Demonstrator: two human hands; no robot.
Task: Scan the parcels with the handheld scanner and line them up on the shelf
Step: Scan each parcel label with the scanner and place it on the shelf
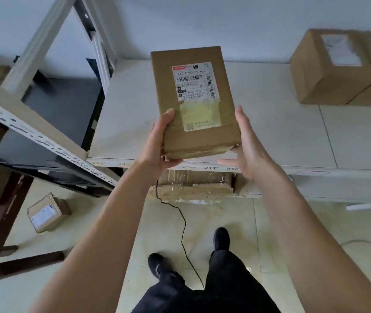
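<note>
- Here, a flat cardboard parcel [194, 102] is held above the front part of the white shelf [270, 136], its shipping label [194, 83] facing up.
- The left hand [159, 143] grips the parcel's near left corner, thumb on top, fingers curled underneath.
- The right hand [247, 141] lies flat against the parcel's right edge, fingers straight and together.
- Two larger cardboard boxes [335, 68] sit side by side at the shelf's far right, well apart from the parcel.
- A small labelled box [48, 213] lies on the tiled floor [236, 213] to the left, and a black cable [183, 229] trails across the floor.
</note>
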